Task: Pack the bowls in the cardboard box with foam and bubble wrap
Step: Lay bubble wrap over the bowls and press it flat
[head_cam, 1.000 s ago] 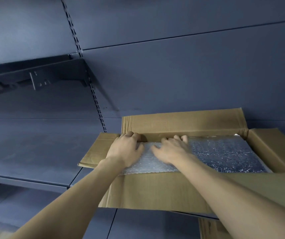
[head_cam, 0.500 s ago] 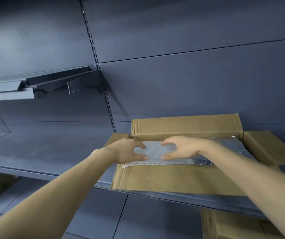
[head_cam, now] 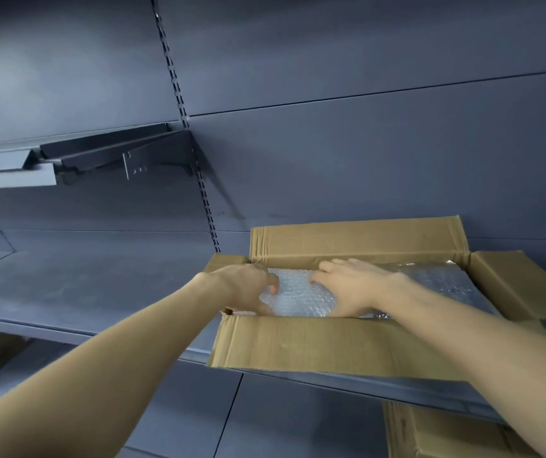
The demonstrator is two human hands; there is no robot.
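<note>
bowls are not showing anywhere; whatever sits under the bubble wrap is hidden, so you cannot tell if they are already inside. cardboard box is sitting on the shelf at about 4 o'clock of the view, flaps open, its near wall overhanging the shelf's front edge. your left hand is curling over the wrap at the box's 9 o'clock corner, fingers bent and pressing down on it, thumb tip touching the film. your right hand is lying flatter just beside it, fingers loosely spread and pointing toward 10 o'clock, palm resting on the sheet.

you are probably tucking the top layer into the left end. the risk is in the overhang: leaning weight on the near side could be tipping the box off the shelf. pressing hard while blind to what is beneath could be cracking a bowl or popping the cushioning. the far right end of the wrap is lying unheld, so it may be lifting as you push.
</note>
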